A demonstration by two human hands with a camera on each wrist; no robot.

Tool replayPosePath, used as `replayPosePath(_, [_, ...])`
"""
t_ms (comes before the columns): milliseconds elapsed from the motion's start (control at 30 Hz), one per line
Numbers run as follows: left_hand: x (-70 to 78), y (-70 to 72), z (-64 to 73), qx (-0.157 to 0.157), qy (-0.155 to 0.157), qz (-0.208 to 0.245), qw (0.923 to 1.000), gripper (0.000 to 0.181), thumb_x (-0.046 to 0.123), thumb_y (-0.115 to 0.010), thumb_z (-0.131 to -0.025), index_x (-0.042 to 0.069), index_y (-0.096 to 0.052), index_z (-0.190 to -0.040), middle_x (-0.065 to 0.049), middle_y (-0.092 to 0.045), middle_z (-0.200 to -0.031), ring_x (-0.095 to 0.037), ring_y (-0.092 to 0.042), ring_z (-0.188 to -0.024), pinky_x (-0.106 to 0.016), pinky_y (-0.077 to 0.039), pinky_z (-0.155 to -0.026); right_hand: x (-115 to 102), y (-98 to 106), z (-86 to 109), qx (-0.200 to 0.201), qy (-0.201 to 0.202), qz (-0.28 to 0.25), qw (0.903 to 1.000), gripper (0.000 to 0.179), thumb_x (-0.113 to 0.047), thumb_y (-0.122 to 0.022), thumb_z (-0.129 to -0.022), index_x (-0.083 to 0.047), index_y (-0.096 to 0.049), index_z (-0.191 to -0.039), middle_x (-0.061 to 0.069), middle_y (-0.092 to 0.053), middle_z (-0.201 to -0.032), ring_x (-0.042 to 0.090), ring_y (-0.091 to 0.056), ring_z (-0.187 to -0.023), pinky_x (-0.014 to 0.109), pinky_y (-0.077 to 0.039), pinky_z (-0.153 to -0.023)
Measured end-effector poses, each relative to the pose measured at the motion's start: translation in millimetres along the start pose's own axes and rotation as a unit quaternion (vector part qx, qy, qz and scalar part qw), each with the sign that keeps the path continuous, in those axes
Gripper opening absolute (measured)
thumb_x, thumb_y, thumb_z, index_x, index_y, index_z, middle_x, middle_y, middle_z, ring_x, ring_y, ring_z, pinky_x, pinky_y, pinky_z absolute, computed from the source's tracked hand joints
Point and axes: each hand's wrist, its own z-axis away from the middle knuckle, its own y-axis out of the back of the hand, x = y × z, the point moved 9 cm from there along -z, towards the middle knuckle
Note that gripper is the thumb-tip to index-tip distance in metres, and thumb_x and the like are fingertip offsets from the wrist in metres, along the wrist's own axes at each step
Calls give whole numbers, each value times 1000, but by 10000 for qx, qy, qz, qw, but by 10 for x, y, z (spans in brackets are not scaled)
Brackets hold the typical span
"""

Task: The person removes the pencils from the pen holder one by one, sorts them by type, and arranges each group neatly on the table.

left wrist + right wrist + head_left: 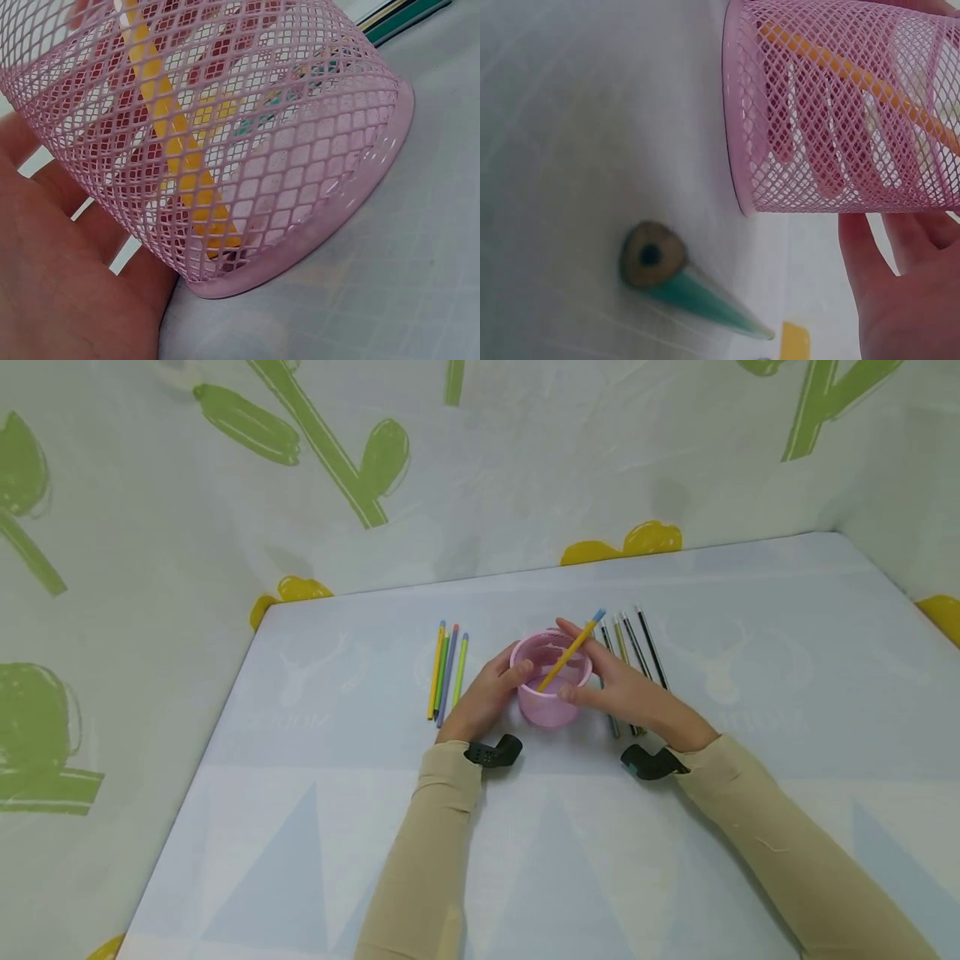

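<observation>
A pink mesh pencil cup (550,710) stands on the table between both hands. My left hand (491,689) grips its left side, thumb at the rim; the left wrist view shows the palm (67,277) beside the mesh. Around the right side curls my right hand (618,685), with its thumb on the near rim and fingers at the far side. One yellow pencil (562,662) with a blue end leans inside the cup, its lower end on the bottom and its upper part against the rim by the right fingers. The mesh partly veils the fingers behind it.
Left of the cup lie several coloured pencils, among them a purple pencil (447,677) and a lime pencil (461,668). Several darker pencils, including a black pencil (652,647), lie to the right, partly under the right hand. A green pencil (705,300) lies near the right wrist.
</observation>
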Motion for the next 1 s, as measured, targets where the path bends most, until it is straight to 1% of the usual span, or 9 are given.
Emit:
replayPosePath(100, [17, -11, 6, -82, 2, 124, 9999, 40, 39, -45, -90, 37, -41, -129, 13, -44, -128, -5, -36, -120, -42, -25, -101, 6, -19, -1, -4, -51, -89, 9999, 82, -27, -64, -82, -41, -9, -140, -10, -15, -145, 20, -14, -133, 56, -22, -99])
replayPosePath(200, [88, -29, 40, -196, -18, 251, 9995, 41, 33, -46, -90, 36, -40, -131, 13, -42, -130, -5, -35, -120, -40, -26, -101, 19, -37, -5, -19, -84, -128, 9999, 85, -28, -66, -79, -40, -8, -141, -7, -15, -146, 23, -15, -133, 57, -23, -98])
replayPosePath(267, [179, -37, 69, -244, -145, 280, 9992, 44, 31, -47, -90, 34, -38, -132, 11, -41, -132, -6, -34, -122, -39, -27, -101, 30, -41, -8, -9, -129, -93, 9999, 87, -30, -67, -79, -40, -7, -141, -7, -14, -146, 23, -15, -133, 58, -23, -97])
replayPosePath(400, [384, -45, 111, -290, -501, 310, 9978, 50, 30, -50, -88, 31, -35, -136, 9, -38, -135, -10, -33, -124, -39, -30, -99, 48, -26, -16, 61, -177, -7, 9998, 87, -32, -67, -78, -43, -7, -140, -9, -15, -145, 21, -16, -132, 56, -23, -98])
replayPosePath(567, [489, -44, 133, -353, -723, 373, 9961, 49, 22, -51, -88, 25, -37, -135, 6, -39, -135, -15, -32, -126, -38, -30, -99, 51, -39, -18, 22, -172, -45, 9998, 86, -33, -66, -79, -43, -6, -139, -7, -15, -146, 21, -16, -132, 56, -21, -99])
replayPosePath(700, [551, -40, 151, -382, -818, 193, 9957, 46, 26, -51, -87, 22, -42, -132, 5, -41, -134, -15, -30, -126, -40, -28, -100, 33, -53, -22, 7, -148, -60, 9999, 86, -33, -66, -79, -43, -6, -139, -5, -16, -146, 23, -16, -132, 57, -21, -99])
replayPosePath(767, [586, -38, 158, -367, -817, 14, 9960, 46, 29, -52, -87, 21, -43, -131, 4, -43, -132, -14, -30, -126, -42, -27, -100, 15, -49, -29, 30, -96, -39, 9999, 86, -33, -66, -79, -42, -6, -140, -7, -16, -146, 20, -17, -132, 55, -22, -99])
replayPosePath(900, [665, -61, 169, -406, -833, -286, 9953, 45, 27, -53, -86, 17, -46, -129, 3, -43, -130, -15, -32, -125, -45, -27, -99, -15, -46, -39, 28, 51, -56, 10000, 86, -31, -66, -79, -41, -6, -141, -16, -15, -144, 15, -18, -131, 53, -23, -99])
replayPosePath(1000, [691, -79, 167, -426, -785, -559, 9944, 43, 25, -56, -85, 16, -49, -127, 5, -40, -132, -12, -32, -124, -47, -28, -99, -24, -62, -38, -15, 83, -89, 9999, 86, -31, -65, -80, -41, -6, -141, -18, -13, -144, 13, -18, -131, 52, -23, -100])
